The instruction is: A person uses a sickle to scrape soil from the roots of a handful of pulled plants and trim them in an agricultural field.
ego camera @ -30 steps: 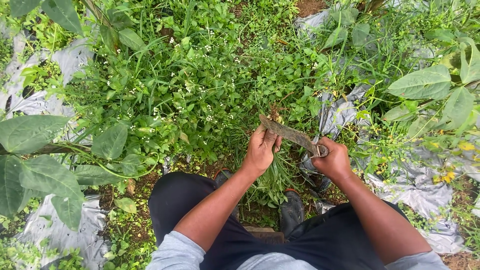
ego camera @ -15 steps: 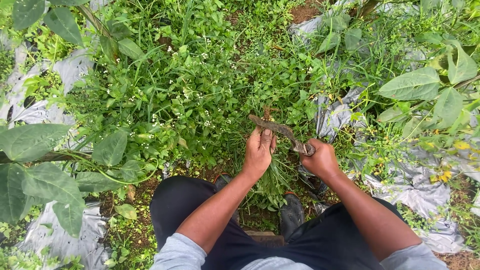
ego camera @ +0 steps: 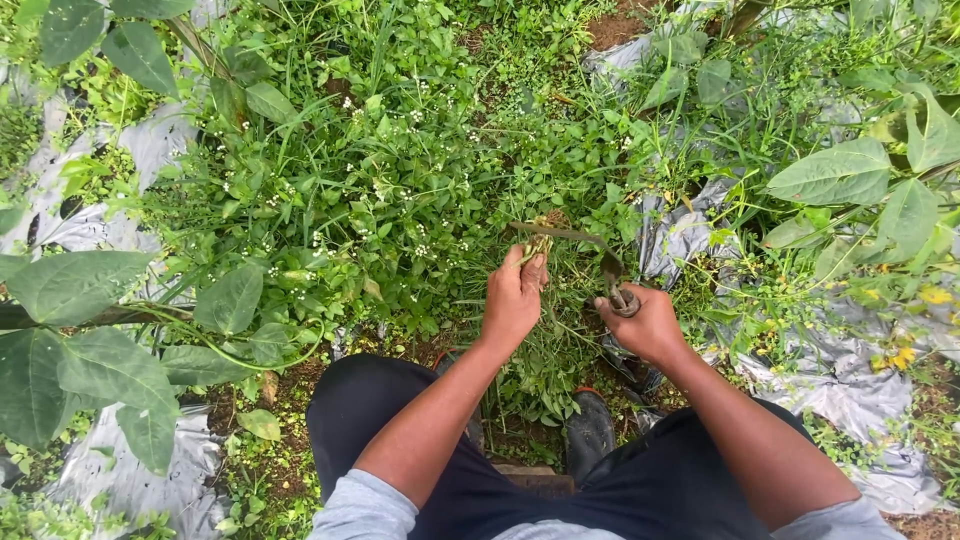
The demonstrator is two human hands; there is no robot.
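My left hand (ego camera: 515, 298) is closed around a bunch of thin green weed stems (ego camera: 538, 248) rising from the ground in front of me. My right hand (ego camera: 650, 325) grips the handle of a small curved sickle (ego camera: 585, 243). Its dark blade arcs left from my right fist to just above the held stems. Both forearms reach out over my dark trousers. A dense patch of weeds with tiny white flowers (ego camera: 400, 190) fills the ground beyond my hands.
Grey plastic mulch sheeting (ego camera: 850, 390) lies crumpled at the right, with more sheeting (ego camera: 130, 150) at the left. Large-leaved plants (ego camera: 100, 340) stand at left and right (ego camera: 860, 180). A dark boot (ego camera: 590, 430) shows between my legs. Bare soil (ego camera: 620, 25) shows at the top.
The sickle blade has swung from lying flat between my hands to arcing above the stems. My left hand has stayed on the weed bunch.
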